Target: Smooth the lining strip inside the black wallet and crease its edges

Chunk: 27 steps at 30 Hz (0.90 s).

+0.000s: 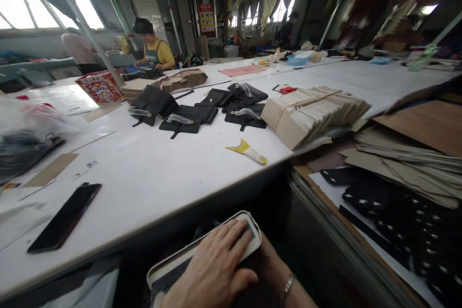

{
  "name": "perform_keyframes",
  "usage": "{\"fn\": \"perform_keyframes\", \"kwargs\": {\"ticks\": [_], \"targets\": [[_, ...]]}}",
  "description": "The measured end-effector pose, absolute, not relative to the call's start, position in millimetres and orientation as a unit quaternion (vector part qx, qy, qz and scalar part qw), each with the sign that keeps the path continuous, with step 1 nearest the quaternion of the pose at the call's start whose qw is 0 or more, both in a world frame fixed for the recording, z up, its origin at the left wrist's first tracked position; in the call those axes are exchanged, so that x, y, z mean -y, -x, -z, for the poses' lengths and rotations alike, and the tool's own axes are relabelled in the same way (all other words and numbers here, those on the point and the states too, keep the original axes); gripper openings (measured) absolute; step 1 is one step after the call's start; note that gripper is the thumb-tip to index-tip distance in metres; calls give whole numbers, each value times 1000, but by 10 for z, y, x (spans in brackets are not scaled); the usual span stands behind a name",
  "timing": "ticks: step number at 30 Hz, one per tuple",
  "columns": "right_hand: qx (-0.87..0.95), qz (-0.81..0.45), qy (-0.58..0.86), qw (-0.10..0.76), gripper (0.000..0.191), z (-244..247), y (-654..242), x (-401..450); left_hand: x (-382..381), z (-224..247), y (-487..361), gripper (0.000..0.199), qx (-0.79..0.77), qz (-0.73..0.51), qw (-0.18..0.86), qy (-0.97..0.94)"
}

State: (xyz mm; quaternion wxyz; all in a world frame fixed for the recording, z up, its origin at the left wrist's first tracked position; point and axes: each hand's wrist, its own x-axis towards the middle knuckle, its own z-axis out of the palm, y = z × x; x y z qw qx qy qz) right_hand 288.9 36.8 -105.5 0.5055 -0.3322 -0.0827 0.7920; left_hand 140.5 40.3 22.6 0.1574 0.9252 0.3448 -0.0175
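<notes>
My left hand [218,257] lies flat on a dark, box-like piece with a pale rounded rim [195,251], below the table's front edge. Its fingers are stretched toward the far right corner, the thumb apart. I cannot make out what kind of thing the piece is. My right hand [267,250] is at its right side, mostly hidden behind it, fingers out of sight; a bracelet [288,285] circles that wrist. On the table beyond, several small black bags [182,122] have plastic-wrapped handles. A yellow-and-white flat tool [249,151] lies nearer the edge.
The white table [144,183] spans the view. A phone [65,219] lies at left, near a plastic bag [29,130]. Bundled cardboard pieces [310,113] stand at right, above stacked sheets [404,163] and black pieces [393,216]. A person in yellow [164,53] sits across the table.
</notes>
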Motion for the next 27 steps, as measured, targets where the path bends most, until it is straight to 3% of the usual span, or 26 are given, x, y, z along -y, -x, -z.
{"fn": "perform_keyframes", "kwargs": {"ticks": [8,16,23,27], "targets": [[29,-843,253,473,58,1160,-2864,-475,-467,-154,-1495,76,-377,21,233,-896],[17,-857,249,452,52,1088,-2862,-500,-471,-143,-1469,75,-362,-27,255,-896],[55,-834,296,462,59,895,-2875,-464,-493,-185,-1495,80,-355,-46,258,-897],[130,-768,393,488,69,737,-2902,-344,-503,-216,-1476,82,-351,-50,252,-901]]}}
